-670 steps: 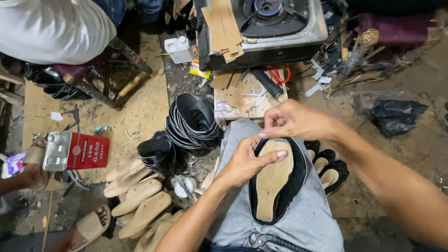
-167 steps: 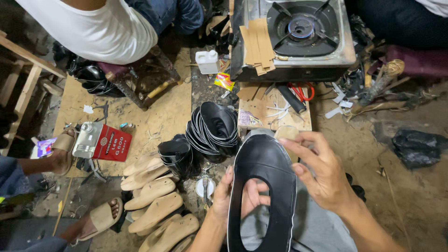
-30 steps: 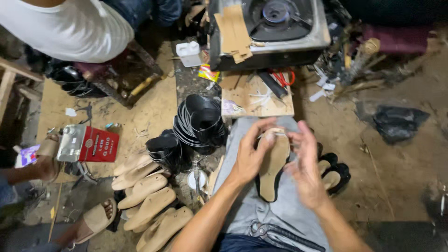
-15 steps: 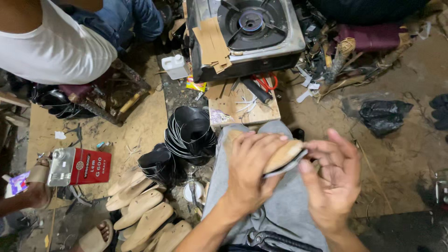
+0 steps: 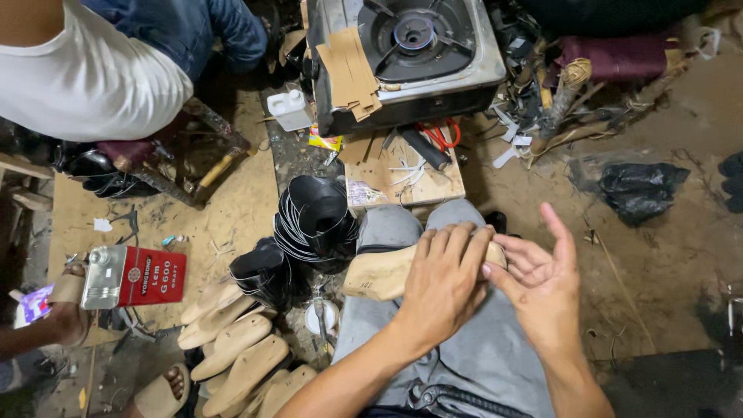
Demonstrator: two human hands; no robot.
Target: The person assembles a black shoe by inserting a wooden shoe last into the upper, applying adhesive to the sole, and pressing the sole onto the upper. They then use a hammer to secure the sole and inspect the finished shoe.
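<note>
A tan shoe form (image 5: 375, 275) lies crosswise on my lap, on my grey trousers (image 5: 464, 364). My left hand (image 5: 445, 282) lies over its right half with the fingers wrapped across the top, so only the left end shows. My right hand (image 5: 542, 282) is just right of it, palm turned up and fingers spread. Its fingertips touch the form's hidden end next to my left fingers. A thin dark edge shows under the form; I cannot tell what it is.
A stack of black shoe uppers (image 5: 313, 220) stands by my left knee. Several tan soles (image 5: 232, 344) lie in a row beyond, near a red glue can (image 5: 143, 275). Ahead are a gas stove (image 5: 410, 46) and a board (image 5: 402, 170). A person in a white shirt (image 5: 77, 73) sits at far left. A black bag (image 5: 635, 186) lies on the right.
The form went from lengthwise on my lap to crosswise under my left hand. My right hand has come off it and spread its fingers. The view has shifted slightly.
</note>
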